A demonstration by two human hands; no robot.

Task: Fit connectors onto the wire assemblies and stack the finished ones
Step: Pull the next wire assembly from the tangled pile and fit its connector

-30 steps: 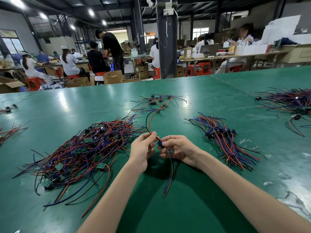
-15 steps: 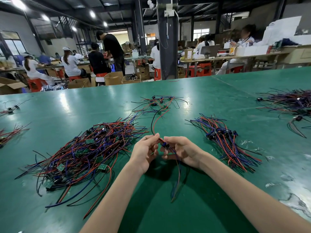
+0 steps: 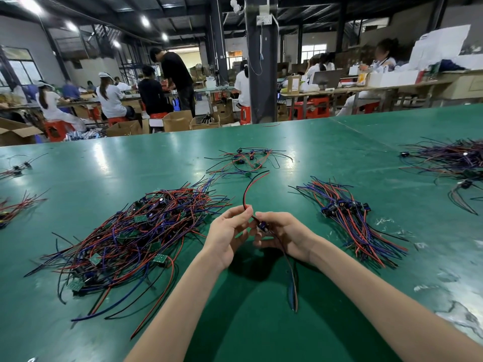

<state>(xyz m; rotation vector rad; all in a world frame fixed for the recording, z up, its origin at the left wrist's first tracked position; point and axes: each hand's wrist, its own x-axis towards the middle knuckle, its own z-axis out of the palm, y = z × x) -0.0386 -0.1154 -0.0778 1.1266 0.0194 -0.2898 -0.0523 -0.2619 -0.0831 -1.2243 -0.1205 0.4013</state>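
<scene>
My left hand (image 3: 228, 232) pinches the red and black wire pair (image 3: 248, 190), which arches up and away over the green table (image 3: 261, 322). My right hand (image 3: 286, 235) grips a small dark blue connector (image 3: 262, 226) on the same wire assembly, and its other leads (image 3: 291, 280) hang down toward me. The two hands almost touch at the fingertips. A big tangled heap of wire assemblies with small green boards (image 3: 130, 236) lies to the left. A neater stack of assemblies with blue connectors (image 3: 347, 215) lies to the right.
A small scatter of wires and connectors (image 3: 248, 159) lies farther back at the centre. More wire piles sit at the far right (image 3: 454, 158) and left edge (image 3: 15, 207). Beyond the table, seated people work at benches, with cardboard boxes (image 3: 177, 120) and a dark pillar (image 3: 261, 61).
The red and black pair has swung up and straightened away from me. Both hands have stayed at the same spot, working the connector between their fingertips.
</scene>
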